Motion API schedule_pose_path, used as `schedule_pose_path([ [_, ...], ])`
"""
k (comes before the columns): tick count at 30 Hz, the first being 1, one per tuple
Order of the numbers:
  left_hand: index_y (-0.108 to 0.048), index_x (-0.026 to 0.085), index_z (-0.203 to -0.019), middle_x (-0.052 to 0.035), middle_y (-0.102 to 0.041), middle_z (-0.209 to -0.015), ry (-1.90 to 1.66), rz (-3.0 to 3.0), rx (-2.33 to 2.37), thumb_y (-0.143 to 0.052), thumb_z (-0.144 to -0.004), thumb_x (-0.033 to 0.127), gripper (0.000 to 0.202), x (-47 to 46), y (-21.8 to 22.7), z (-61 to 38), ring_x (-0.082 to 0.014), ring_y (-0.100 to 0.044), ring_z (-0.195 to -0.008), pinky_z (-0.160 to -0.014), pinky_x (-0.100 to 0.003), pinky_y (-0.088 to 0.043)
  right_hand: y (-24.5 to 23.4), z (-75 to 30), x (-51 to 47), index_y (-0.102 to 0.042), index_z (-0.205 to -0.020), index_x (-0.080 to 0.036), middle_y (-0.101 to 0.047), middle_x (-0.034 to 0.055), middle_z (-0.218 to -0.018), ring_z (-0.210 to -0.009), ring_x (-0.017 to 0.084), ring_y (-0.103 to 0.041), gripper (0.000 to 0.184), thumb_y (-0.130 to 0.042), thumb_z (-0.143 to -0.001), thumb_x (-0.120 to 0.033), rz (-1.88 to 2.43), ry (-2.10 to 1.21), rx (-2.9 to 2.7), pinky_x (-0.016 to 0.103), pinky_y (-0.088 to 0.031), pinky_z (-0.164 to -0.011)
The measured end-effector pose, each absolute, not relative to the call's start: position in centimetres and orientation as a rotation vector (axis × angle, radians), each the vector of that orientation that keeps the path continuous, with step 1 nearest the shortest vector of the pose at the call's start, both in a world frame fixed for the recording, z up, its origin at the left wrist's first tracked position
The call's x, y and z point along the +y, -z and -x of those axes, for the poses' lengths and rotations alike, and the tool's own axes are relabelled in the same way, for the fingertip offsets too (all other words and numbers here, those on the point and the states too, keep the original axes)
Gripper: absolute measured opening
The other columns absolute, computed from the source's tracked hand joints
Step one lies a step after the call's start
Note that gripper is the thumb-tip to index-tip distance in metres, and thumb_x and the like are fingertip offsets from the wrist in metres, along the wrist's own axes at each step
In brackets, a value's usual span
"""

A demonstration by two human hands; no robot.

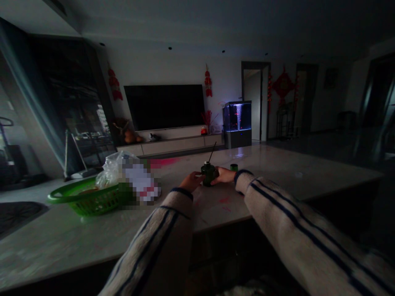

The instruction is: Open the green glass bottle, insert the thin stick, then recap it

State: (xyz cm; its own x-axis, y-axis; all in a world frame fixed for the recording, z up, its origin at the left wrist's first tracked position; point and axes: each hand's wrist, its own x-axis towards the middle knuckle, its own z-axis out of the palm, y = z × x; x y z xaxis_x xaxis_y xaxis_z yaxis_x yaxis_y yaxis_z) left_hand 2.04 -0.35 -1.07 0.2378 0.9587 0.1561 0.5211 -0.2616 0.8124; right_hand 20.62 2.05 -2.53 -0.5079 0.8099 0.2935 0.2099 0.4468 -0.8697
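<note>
A small dark green glass bottle (pixel 209 176) stands upright on the pale tabletop (pixel 271 164). It has a light collar at its neck, and one thin dark stick (pixel 212 151) leans out of the top to the right, like a reed diffuser. My left hand (pixel 191 181) holds the bottle's left side, fingers curled against the glass. From the right, my right hand (pixel 224 175) grips the other side with its fingers around the body. Just behind my right wrist sits a short dark green cylinder (pixel 234 167), perhaps a cap.
To the left, a green plastic basket (pixel 89 209) holds a clear plastic bag (pixel 114 166); a blurred-out package (pixel 140 181) lies against it. A small clear round item (pixel 298 174) rests on the right of the table. Beyond are a television (pixel 165 107) and a lit aquarium (pixel 237 117). The room is dim.
</note>
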Motion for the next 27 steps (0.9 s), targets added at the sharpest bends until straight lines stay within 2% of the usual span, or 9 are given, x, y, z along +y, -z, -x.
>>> schedule_pose_path([
  [5, -0.053, 0.010, -0.107, -0.0111, -0.067, -0.091, -0.911, -1.849, 1.353, -0.061, -0.073, 0.035, 0.043, -0.1, 1.3, -2.0, -0.0154, -0.063, -0.071, -0.060, -0.023, -0.048, 2.7, -20.4, 2.3, -0.060, -0.086, -0.012, -0.066, 0.0034, -0.082, -0.078, 0.016, -0.061, 0.047, -0.078, -0.043, -0.021, 0.839, -0.988, -1.972, 0.035, -0.048, -0.079],
  [10, -0.056, 0.009, -0.102, -0.0122, -0.067, -0.087, -0.917, -1.854, 1.298, -0.066, -0.067, 0.038, 0.046, 0.1, 1.4, -2.0, -0.0178, -0.063, -0.074, -0.063, -0.026, -0.050, 2.9, -19.7, 1.8, -0.060, -0.091, -0.013, -0.065, 0.0059, -0.088, -0.080, 0.017, -0.061, 0.051, -0.078, -0.045, -0.027, 0.797, -0.780, -1.989, 0.036, -0.048, -0.078],
  [13, -0.056, 0.009, -0.102, -0.0122, -0.067, -0.088, -0.907, -1.842, 1.286, -0.067, -0.066, 0.037, 0.047, 0.1, 1.4, -2.0, -0.0176, -0.064, -0.072, -0.064, -0.027, -0.050, 2.7, -19.9, 1.7, -0.060, -0.092, -0.014, -0.065, 0.0062, -0.092, -0.084, 0.018, -0.060, 0.051, -0.078, -0.046, -0.026, 0.821, -0.887, -1.968, 0.037, -0.047, -0.082],
  [17, -0.056, 0.008, -0.104, -0.0129, -0.067, -0.089, -0.917, -1.826, 1.254, -0.064, -0.070, 0.033, 0.042, -0.2, 1.4, -2.0, -0.0182, -0.063, -0.078, -0.065, -0.027, -0.051, 2.5, -20.5, 1.9, -0.060, -0.089, -0.013, -0.065, 0.0056, -0.092, -0.087, 0.018, -0.060, 0.055, -0.079, -0.039, -0.020, 0.837, -1.092, -1.962, 0.039, -0.043, -0.089],
  [23, -0.054, 0.009, -0.109, -0.0126, -0.066, -0.093, -0.858, -1.899, 1.309, -0.059, -0.075, 0.032, 0.041, -0.1, 1.3, -1.9, -0.0166, -0.064, -0.077, -0.069, -0.026, -0.050, 2.2, -20.2, 1.1, -0.058, -0.095, -0.014, -0.064, 0.0058, -0.094, -0.087, 0.018, -0.060, 0.059, -0.079, -0.041, -0.020, 0.836, -0.983, -1.959, 0.040, -0.045, -0.085],
  [27, -0.053, 0.010, -0.109, -0.0114, -0.066, -0.092, -0.851, -1.893, 1.314, -0.057, -0.075, 0.031, 0.040, 0.1, 1.4, -2.0, -0.0157, -0.064, -0.075, -0.067, -0.025, -0.049, 1.9, -20.2, 0.8, -0.058, -0.091, -0.015, -0.065, 0.0041, -0.091, -0.086, 0.017, -0.060, 0.056, -0.080, -0.039, -0.017, 0.822, -1.001, -2.006, 0.038, -0.046, -0.085],
])
